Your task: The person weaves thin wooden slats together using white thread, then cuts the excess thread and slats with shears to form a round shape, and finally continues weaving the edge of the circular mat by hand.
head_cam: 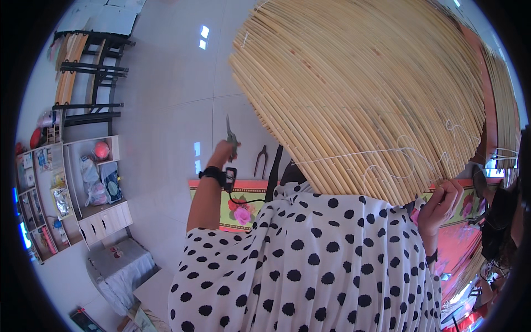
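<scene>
A large mat of pale reed or straw stalks [356, 91], bound with white string [352, 157], spreads before me and rests close against my polka-dot top. On the left, away from the mat, my left hand [226, 151] is closed on green-handled scissors or snips [231, 137], whose blades point away from me. At the near right edge of the mat, my right hand [442, 203] pinches the edge or a string there; its fingertips are partly hidden. Between my left hand and the mat, a pair of dark metal spring snips or tongs [261, 162] lies on the floor.
A flowered cloth [203, 203] lies beneath me. Shelving [99, 211] with bags and a red ball stands at left, below black metal frames [91, 70]. At far right are another person's dark clothing [498, 224] and a bundle of stalks [504, 112].
</scene>
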`<state>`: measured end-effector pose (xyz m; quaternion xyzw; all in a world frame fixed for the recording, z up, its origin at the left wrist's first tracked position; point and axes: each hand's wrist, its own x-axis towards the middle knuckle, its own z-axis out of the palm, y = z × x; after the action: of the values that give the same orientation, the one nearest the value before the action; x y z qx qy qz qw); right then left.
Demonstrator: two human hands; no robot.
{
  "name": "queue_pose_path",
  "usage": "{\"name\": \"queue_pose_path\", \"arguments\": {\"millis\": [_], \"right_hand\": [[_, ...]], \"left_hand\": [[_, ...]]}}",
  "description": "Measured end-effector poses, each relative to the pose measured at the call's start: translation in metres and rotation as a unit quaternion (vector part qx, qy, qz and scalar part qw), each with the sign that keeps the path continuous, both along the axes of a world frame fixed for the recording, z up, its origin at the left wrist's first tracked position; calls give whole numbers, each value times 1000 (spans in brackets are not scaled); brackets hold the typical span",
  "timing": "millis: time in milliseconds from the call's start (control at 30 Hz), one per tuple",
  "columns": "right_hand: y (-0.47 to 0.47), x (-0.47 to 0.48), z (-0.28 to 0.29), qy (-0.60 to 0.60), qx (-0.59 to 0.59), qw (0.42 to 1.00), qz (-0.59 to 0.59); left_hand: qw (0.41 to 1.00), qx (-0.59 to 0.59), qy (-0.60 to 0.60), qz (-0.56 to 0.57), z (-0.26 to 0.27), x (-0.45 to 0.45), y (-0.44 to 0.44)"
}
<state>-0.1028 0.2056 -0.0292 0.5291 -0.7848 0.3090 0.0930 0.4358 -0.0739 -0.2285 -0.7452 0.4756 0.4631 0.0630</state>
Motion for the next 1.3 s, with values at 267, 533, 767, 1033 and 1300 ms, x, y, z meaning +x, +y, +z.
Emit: {"name": "queue_pose_path", "arguments": {"millis": [267,533,767,1033,1300], "right_hand": [[-4,2,6,44,44,998,-16],[-5,2,12,53,66,996,-22],[-1,2,7,22,38,998,-49],[-5,0,0,9,10,1000,-18],[-7,-1,-2,4,-7,1000,-19]], "left_hand": [[960,-28,-197,-197,-96,26,85],[976,-18,-105,-187,-167,46,101],[946,-44,-212,-242,-148,23,50],[814,-580,-25,-4,126,-68,-86],[632,-350,260,-641,273,-343,58]]}}
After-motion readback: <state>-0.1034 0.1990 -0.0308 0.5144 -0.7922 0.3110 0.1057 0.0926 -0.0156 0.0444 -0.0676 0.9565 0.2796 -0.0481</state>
